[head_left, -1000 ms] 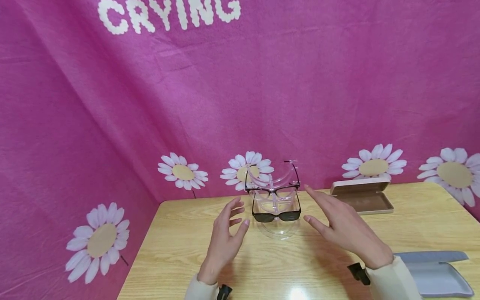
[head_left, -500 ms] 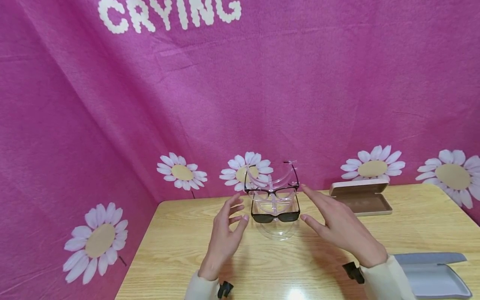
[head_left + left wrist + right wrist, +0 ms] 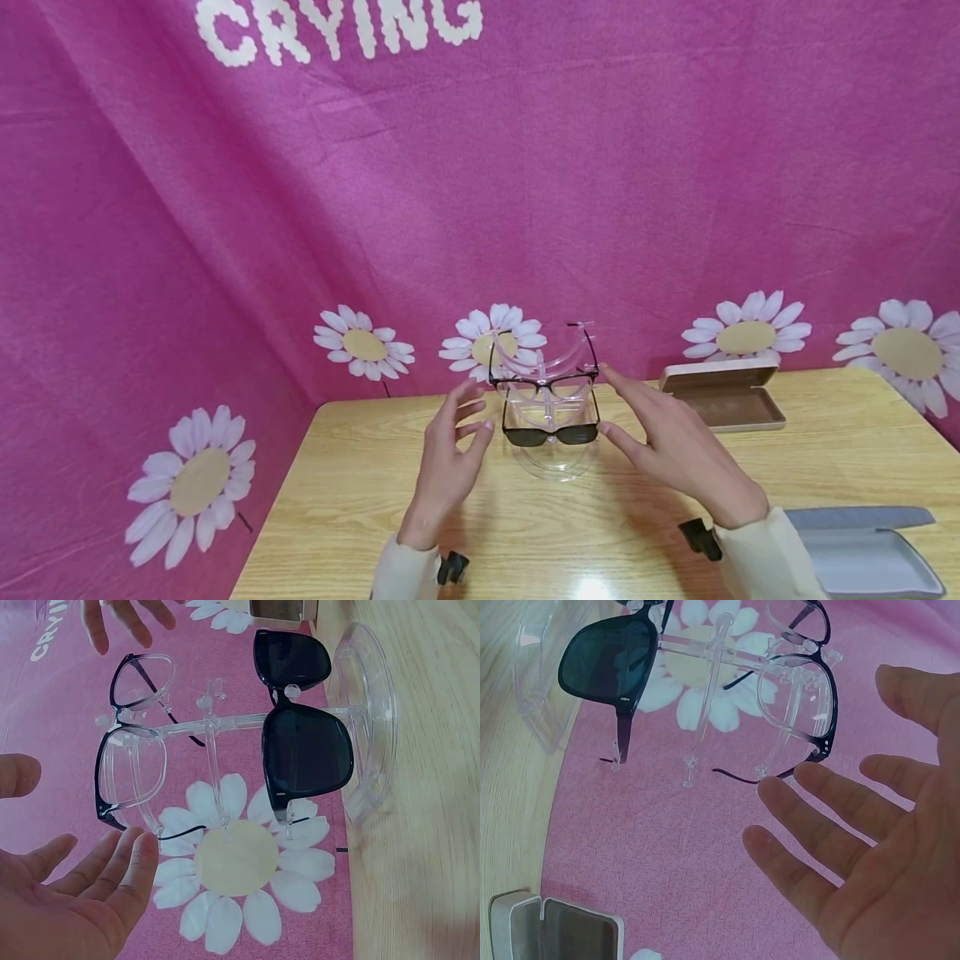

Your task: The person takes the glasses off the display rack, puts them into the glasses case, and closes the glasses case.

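Note:
A clear plastic display stand [image 3: 549, 412] holds two pairs of eyewear, one above the other. On its upper tier are black-browed eyeglasses [image 3: 97, 780] with clear lenses; dark sunglasses [image 3: 577, 433] hang on the tier below. My left hand [image 3: 446, 467] is just left of the stand, fingers loosely extended, with fingertips close to the eyeglasses' hinge corner in the left wrist view. On the other side, my right hand [image 3: 678, 446] has its fingers spread, and its fingertips overlap the eyeglasses' temple arm [image 3: 739, 776] in the right wrist view. Neither hand grips anything.
An open brown-lined glasses case [image 3: 723, 400] stands at the table's back right. Nearer, an open grey-blue case [image 3: 870, 558] lies beside my right sleeve. Behind the wooden table [image 3: 345, 500] hangs a magenta cloth [image 3: 600, 167] with daisies.
Both hands have edged slightly inward and up toward the eyeglasses, the right hand shifting left. The stand and both pairs stay in place.

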A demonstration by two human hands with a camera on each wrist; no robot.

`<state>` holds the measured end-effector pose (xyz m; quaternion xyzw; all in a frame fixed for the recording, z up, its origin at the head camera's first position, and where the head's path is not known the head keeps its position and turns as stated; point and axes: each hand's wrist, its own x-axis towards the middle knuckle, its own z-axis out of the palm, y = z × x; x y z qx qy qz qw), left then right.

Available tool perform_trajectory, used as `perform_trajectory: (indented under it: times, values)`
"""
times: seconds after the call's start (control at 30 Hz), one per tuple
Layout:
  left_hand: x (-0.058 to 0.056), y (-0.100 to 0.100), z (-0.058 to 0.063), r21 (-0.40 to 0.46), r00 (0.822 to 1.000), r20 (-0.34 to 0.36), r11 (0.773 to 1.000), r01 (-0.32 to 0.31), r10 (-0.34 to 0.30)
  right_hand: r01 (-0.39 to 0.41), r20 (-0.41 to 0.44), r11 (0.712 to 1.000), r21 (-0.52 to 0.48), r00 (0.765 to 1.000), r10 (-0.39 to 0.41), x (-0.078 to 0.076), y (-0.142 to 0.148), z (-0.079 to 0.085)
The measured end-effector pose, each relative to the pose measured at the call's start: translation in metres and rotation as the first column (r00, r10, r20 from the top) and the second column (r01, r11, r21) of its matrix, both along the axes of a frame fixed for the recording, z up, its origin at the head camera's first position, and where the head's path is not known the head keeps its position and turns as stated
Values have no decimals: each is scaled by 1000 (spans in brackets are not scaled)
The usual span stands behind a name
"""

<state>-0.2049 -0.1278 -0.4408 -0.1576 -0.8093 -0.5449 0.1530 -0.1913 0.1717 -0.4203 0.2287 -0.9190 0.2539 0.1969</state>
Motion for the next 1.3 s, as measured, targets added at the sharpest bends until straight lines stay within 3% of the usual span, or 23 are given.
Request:
perform_trajectory:
  times: [0.23,1.0,1.3]
  values:
    - [-4,2,1,13,1000,18,1000,4,-5,2,-12,1000,-21,1000,-2,-4,-1,2]
    - [-16,5,0,39,1000,-15,999,-5,5,37,-41,997,-70,998,-40,-18,-2,-2]
    - [-19,6,0,45,1000,-1,999,-24,24,39,-115,994,-101,992,-51,-23,-3,-6]
